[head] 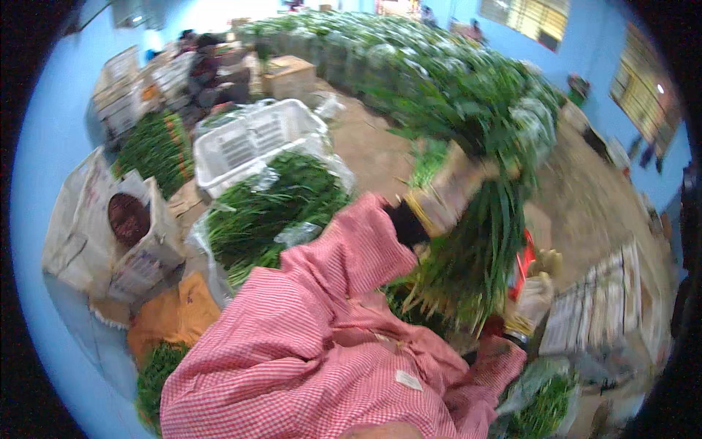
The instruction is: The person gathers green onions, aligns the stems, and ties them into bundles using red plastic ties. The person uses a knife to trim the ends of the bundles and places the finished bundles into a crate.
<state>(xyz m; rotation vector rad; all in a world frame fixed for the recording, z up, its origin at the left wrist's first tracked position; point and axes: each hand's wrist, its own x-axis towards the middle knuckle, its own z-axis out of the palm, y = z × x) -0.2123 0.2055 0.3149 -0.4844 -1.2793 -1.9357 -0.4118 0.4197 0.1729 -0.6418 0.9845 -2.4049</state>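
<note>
My left hand (447,189), in a pale work glove with a yellow cuff, grips a large bunch of long green leafy stalks (496,230). The bunch hangs root ends down, with its leaf tops spreading up and away. Lower and to the right, my right hand (532,302) wears a similar glove. A red object (525,260) sits at its fingers, beside the bunch; blur hides what it is and how firmly it is held. More cut greens lie in a plastic-lined heap (274,203) to my left.
A white plastic crate (263,137) stands behind the heap. Many bagged green bunches (351,49) line the far side. White sacks (82,230) lean at the left wall. A pale slatted stack (595,302) and bagged greens (543,403) are at right. People (205,66) sit further back.
</note>
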